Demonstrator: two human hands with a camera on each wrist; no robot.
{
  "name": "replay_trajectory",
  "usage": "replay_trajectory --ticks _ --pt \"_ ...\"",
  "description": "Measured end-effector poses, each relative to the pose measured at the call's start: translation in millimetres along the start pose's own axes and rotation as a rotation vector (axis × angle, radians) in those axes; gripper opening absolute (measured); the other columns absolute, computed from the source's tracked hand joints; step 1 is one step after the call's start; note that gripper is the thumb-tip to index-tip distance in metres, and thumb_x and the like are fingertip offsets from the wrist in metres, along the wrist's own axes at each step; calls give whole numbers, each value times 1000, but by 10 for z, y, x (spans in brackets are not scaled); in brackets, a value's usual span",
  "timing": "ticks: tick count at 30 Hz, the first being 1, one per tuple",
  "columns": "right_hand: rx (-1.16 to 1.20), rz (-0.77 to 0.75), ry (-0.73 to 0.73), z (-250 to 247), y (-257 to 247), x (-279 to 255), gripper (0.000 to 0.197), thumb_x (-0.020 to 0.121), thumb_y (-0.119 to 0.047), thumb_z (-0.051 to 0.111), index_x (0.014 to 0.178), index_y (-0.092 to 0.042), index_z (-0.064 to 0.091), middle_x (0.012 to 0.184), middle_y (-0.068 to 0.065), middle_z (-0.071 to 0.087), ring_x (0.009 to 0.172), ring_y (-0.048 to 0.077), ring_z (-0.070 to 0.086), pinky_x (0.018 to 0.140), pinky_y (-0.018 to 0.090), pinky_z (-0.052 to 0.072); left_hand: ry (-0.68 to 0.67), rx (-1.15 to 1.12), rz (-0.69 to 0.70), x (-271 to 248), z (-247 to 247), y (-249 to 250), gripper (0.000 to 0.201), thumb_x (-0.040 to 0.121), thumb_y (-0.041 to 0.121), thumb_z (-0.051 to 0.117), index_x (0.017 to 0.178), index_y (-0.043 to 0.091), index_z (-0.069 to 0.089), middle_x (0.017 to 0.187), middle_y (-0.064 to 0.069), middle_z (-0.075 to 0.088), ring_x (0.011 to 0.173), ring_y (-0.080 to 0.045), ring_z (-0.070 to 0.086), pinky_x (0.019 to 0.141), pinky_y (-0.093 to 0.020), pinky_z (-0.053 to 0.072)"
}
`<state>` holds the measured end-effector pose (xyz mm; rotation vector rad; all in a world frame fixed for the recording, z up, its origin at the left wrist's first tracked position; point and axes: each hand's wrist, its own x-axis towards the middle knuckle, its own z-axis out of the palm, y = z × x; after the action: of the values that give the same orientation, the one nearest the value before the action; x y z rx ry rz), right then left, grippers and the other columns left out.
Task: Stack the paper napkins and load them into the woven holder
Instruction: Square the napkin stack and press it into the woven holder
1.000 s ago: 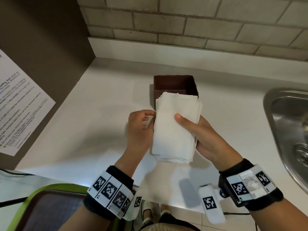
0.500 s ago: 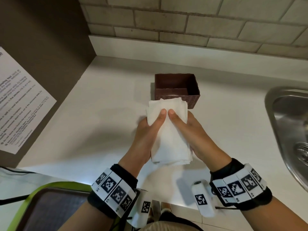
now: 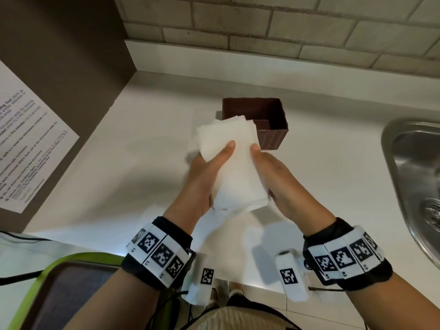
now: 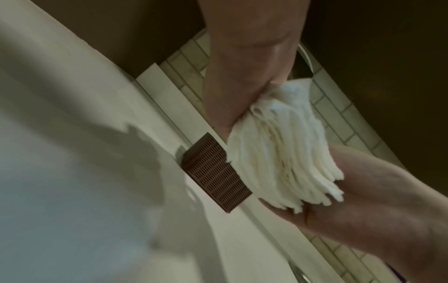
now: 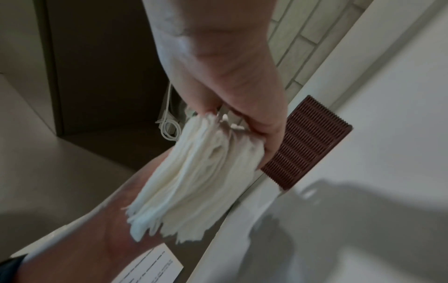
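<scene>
A thick stack of white paper napkins (image 3: 235, 167) is held above the white counter between both hands. My left hand (image 3: 204, 170) grips its left side with the thumb across the top. My right hand (image 3: 273, 172) grips its right side, thumb on top as well. The stack's far end tilts left and overlaps the near left corner of the brown woven holder (image 3: 271, 129), which stands just behind with its inside looking empty. In the wrist views the napkins' layered edges (image 4: 278, 153) (image 5: 194, 172) fan out between the palms, next to the holder's ribbed wall (image 4: 215, 172) (image 5: 305, 141).
A steel sink (image 3: 419, 177) lies at the right. A dark cabinet side with a printed paper notice (image 3: 28, 144) stands on the left. A tiled wall (image 3: 262, 25) backs the counter. A green-rimmed tray (image 3: 59, 294) sits below the counter's near edge, at the lower left.
My left hand has closed onto the stack's left side. The napkins have been squeezed narrower and their far end has swung left, uncovering most of the holder's opening.
</scene>
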<state>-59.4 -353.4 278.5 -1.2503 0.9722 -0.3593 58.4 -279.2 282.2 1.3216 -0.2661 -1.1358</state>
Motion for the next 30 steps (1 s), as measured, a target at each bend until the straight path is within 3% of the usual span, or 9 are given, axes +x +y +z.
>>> replay_trajectory --ticks 4,8,10,12,15,18,21,26,30 --pt "-3 -28 -15 20 -60 38 56 94 -62 36 140 -31 47 129 -5 64 116 14 63 101 39 50 -76 51 -53 8 15 -29 27 85 27 74 111 19 71 110 -7 76 102 -27 73 88 -41 58" --pt "-20 -94 16 -85 -121 28 45 99 -51 38 137 -28 45 122 -7 66 111 12 64 93 30 53 -96 48 -85 32 -67 -11 24 88 26 71 110 17 70 109 -6 77 98 -22 74 82 -34 59" --pt "-87 -263 138 -119 -145 -43 28 100 -36 46 128 -30 43 108 -13 61 98 5 62 82 17 51 -93 33 -74 39 -108 -27 26 89 24 69 114 17 69 111 -5 77 98 -20 73 81 -32 59" --pt "-237 -441 205 -120 -140 -105 12 99 -25 52 111 -27 50 100 -14 56 91 0 58 77 8 47 -93 7 -57 33 -115 -65 30 90 22 68 120 14 67 114 -5 75 104 -20 72 87 -33 58" --pt "-407 -435 195 -114 -83 -134 3 95 -26 58 94 -27 61 103 -9 56 92 -2 58 72 1 43 -105 -10 -42 30 -106 -113 34 91 20 67 124 11 64 117 -9 74 108 -25 71 91 -38 57" --pt "-428 -408 238 -122 -27 -107 9 91 -31 63 100 -28 63 110 -2 57 95 7 61 71 5 46 -131 -34 -34 25 -101 -149 38 90 18 67 127 10 62 120 -12 72 111 -28 69 94 -42 56" --pt "-412 -415 264 -95 -32 -102 13 88 -34 67 99 -29 61 110 -3 58 94 9 61 72 11 48 -173 -36 -24 13 -103 -163 43 88 20 68 130 10 60 123 -13 71 113 -29 68 96 -45 54" --pt "-209 -291 237 -117 -28 -71 14 85 -37 70 80 -25 65 105 3 66 99 19 63 90 38 54 -202 -47 -35 -7 -98 -160 49 86 34 66 130 13 60 122 -12 71 112 -28 69 91 -42 57" --pt "-160 -227 204 -165 -38 -47 16 84 -30 72 80 -15 67 97 8 69 95 23 65 95 44 53 -183 -22 -58 -2 -109 -148 56 84 43 67 131 13 60 122 -11 71 113 -28 68 94 -42 56"
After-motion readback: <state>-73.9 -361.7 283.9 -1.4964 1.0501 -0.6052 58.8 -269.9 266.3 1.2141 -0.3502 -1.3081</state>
